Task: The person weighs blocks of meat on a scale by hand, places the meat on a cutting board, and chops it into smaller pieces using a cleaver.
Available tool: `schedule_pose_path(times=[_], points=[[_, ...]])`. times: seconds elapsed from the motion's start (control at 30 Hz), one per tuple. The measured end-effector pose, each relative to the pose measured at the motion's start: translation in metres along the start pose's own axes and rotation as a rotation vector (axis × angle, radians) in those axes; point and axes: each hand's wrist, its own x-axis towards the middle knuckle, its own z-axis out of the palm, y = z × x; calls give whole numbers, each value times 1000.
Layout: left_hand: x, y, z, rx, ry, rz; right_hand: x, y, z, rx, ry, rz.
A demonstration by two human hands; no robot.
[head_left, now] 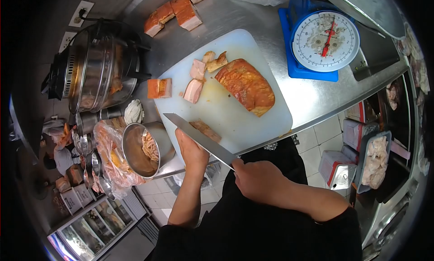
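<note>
My right hand is wrapped round the handle of a long knife, whose blade points to the upper left over the near edge of the white cutting board. Beside the blade is my left hand, its fingers partly hidden behind the knife. A strip of meat lies on the board just beyond the blade. Farther back on the board rests a large browned slab of meat, with several smaller cut pieces to its left. A browned block sits at the board's left edge.
A blue dial scale stands at the back right. More meat blocks lie behind the board. At left are a glass-bowled cooker, a metal pot with strips inside, and a plastic bag.
</note>
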Motion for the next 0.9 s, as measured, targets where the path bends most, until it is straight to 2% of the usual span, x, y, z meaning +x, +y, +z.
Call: schedule_pose_path(times=[0.1,0.17,0.3,0.37,0.43,0.57,0.63,0.73,0.87,0.9], points=[[0,-1,2,32,2,36,4,2,2,5,10,-20],[0,4,3,-14,21,-43,-1,3,-1,8,13,-27],[0,-2,5,-13,47,-53,-20,1,-8,37,-24,41],[0,-5,2,-2,-36,-66,-17,4,-5,7,-48,76],[1,-1,1,11,-26,-30,2,7,3,26,65,-60],[-1,-2,4,32,23,0,-4,4,-4,23,26,-49],[-2,-5,5,30,18,8,-18,2,-9,50,-36,45],[0,-2,3,54,-4,27,1,6,3,23,84,-79],[1,-5,3,55,-16,15,3,3,0,-10,108,-98],[0,-7,4,56,-17,7,-8,2,-5,3,35,-17]])
